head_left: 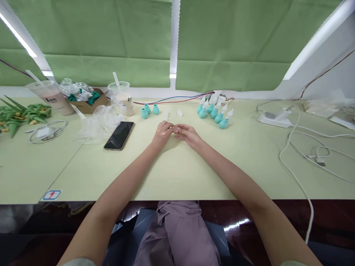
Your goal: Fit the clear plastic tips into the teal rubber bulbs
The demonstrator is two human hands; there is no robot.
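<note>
**At table centre: hands meeting, fingertip contents unclear**

L hand (162, 133) & R hand (189, 135) are meeting over the table (177, 173), fingertips touching or nearly so. Fingers of both are curling inward, almost closed; can't tell if they're pinching a small pc., b/c fingers are covering the gap. Just beyond, clear pcs. (168, 116) are blending into the tabletop, shape n/d; white pcs. (179, 112) are lying to their right, outlines blurring together.

Turquoise bulbs w/ white tips (223, 123) are standing beyond R hand, tips pointing up; rear ones are partly hiding behind front ones. Open-necked turquoise bulbs (155, 109) (x3) are standing beyond L hand, two overlapping.

Far L: filmy plastic bag (97, 123) is covering part of the carton (90, 106). Phone (119, 136) is lying btwn bag & L forearm. Green leaves (12, 114) are running off L edge; white cable (291, 166), off R edge.
</note>
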